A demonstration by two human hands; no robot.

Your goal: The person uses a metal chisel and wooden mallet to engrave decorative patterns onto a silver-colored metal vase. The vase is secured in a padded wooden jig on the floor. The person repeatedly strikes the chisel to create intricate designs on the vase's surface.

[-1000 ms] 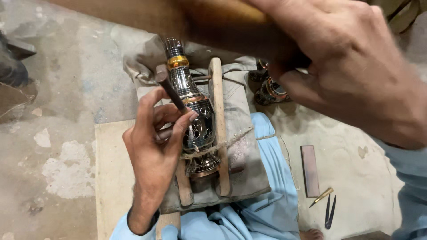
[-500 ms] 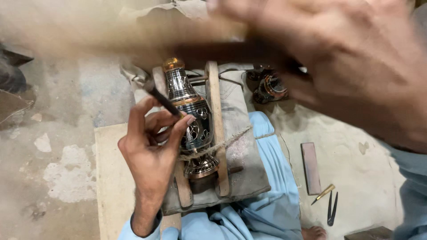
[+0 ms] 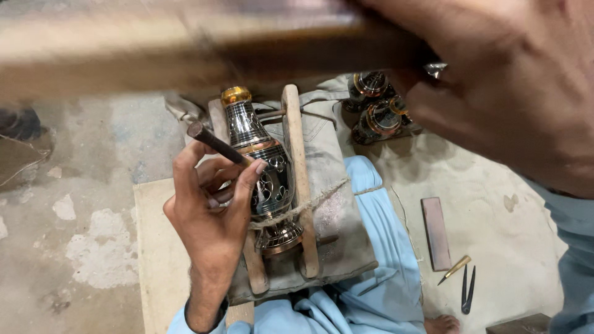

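My left hand (image 3: 207, 213) pinches a dark metal chisel (image 3: 213, 142), its tip set against an engraved black-and-silver metal vase (image 3: 263, 179) with a brass neck. The vase lies between two wooden rails (image 3: 297, 173), tied down with twine (image 3: 309, 204), on a grey cloth pad (image 3: 334, 185) over my lap. My right hand (image 3: 513, 86) is raised close to the camera and grips a blurred wooden mallet handle (image 3: 185, 52) that crosses the top of the view.
Two more engraved vases (image 3: 374, 108) lie on the floor behind the pad. A flat dark stone (image 3: 436, 232), a small brass-tipped tool (image 3: 455, 269) and a dark pair of dividers (image 3: 467, 291) sit on the right. A pale board (image 3: 151, 247) lies at left.
The mallet in my right hand has swung and blurs across the top. My left hand has tilted the chisel and shifted it slightly on the vase.
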